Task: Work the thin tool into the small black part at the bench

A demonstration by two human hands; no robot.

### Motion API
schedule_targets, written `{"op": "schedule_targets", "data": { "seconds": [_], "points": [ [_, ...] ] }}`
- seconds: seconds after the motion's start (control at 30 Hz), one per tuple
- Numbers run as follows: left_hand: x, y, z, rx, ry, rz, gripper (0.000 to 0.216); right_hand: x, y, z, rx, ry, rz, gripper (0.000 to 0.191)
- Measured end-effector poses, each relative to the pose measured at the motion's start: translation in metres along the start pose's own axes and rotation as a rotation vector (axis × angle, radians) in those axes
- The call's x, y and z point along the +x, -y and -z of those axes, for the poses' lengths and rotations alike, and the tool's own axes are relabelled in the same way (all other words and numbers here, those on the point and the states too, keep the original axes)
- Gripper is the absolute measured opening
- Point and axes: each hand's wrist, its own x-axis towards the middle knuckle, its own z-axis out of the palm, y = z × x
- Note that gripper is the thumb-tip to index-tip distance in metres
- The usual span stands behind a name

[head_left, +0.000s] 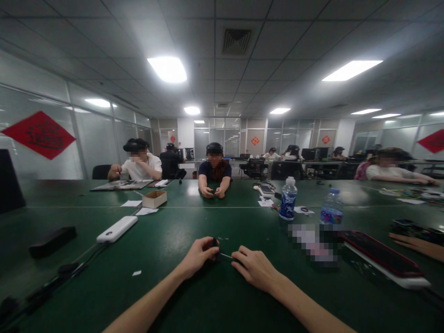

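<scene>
My left hand [201, 253] is closed around a small black object [215, 245], pinched between thumb and fingers just above the green table. What kind of object it is, I cannot make out. A thin pale metal rod [226, 255] spans the short gap between my hands, its left end close to the black object; whether they touch is unclear. The other end of the rod disappears into the fingertips of my right hand [255, 267], which are closed on it. Both forearms reach in from the bottom edge of the head view.
A white power bank [117, 229], black case [52, 241] and cables lie left, near an open cardboard box [154, 199]. Two bottles [288, 199] [331, 207] and a red-edged phone [383, 253] are right. Beside it rests another person's hand [418, 245]. People sit opposite.
</scene>
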Motion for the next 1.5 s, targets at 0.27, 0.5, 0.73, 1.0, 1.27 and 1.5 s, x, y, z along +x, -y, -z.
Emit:
{"op": "schedule_targets", "data": {
  "seconds": [0.27,0.5,0.73,1.0,1.27,1.5],
  "points": [
    [0.002,-0.003,-0.003,-0.004,-0.016,0.011,0.031,0.0,-0.001,-0.001,-0.018,-0.003,0.005,0.022],
    [0.001,0.001,-0.001,0.003,-0.017,0.003,0.032,0.0,-0.002,-0.003,-0.018,-0.008,0.004,0.021],
    [0.002,0.0,-0.001,-0.019,-0.017,0.002,0.033,0.001,0.002,0.002,-0.052,-0.006,-0.017,0.022],
    [0.0,-0.008,0.0,-0.035,0.015,-0.009,0.027,0.001,0.001,-0.003,0.042,-0.062,-0.125,0.02],
    [0.002,-0.005,0.0,-0.071,0.004,0.008,0.031,0.002,0.003,-0.002,0.083,-0.083,-0.178,0.021],
    [0.002,-0.002,0.001,-0.055,0.0,0.01,0.035,0.003,0.002,-0.006,0.116,-0.092,-0.209,0.027]
  ]
}}
